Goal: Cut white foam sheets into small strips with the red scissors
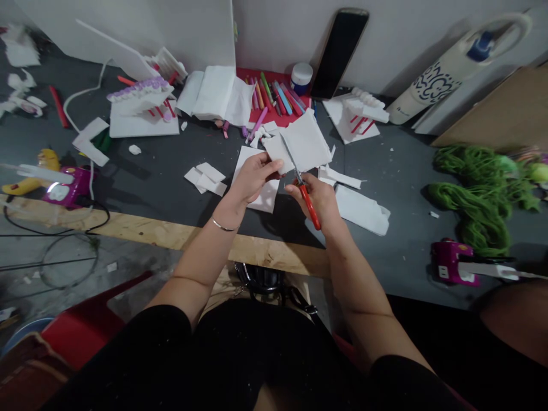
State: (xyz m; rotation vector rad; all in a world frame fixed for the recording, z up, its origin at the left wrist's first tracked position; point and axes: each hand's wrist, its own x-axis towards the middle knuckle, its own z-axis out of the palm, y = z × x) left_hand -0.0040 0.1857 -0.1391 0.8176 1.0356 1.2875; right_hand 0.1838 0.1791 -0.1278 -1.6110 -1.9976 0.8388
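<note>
My left hand (252, 176) pinches the lower left part of a white foam-like sheet (307, 141), held above the table. In my right hand (319, 200) is a pair of scissors with red handles (311, 206), the blades pointing up and left across the sheet. Under my left hand lies another flat white sheet (266, 197). Small white cut pieces (206, 178) rest to the left of it. A long white piece (362, 210) and narrow strips (345, 178) lie right of my right hand.
Along the back stand small white models with red posts (165, 108), colored pens (278, 97), a jar (301, 77), a leaning phone (340, 51) and a bottle (432, 83). Green yarn (475, 200) and a purple glue gun (456, 262) lie right; another person's arm (518, 314) is at lower right.
</note>
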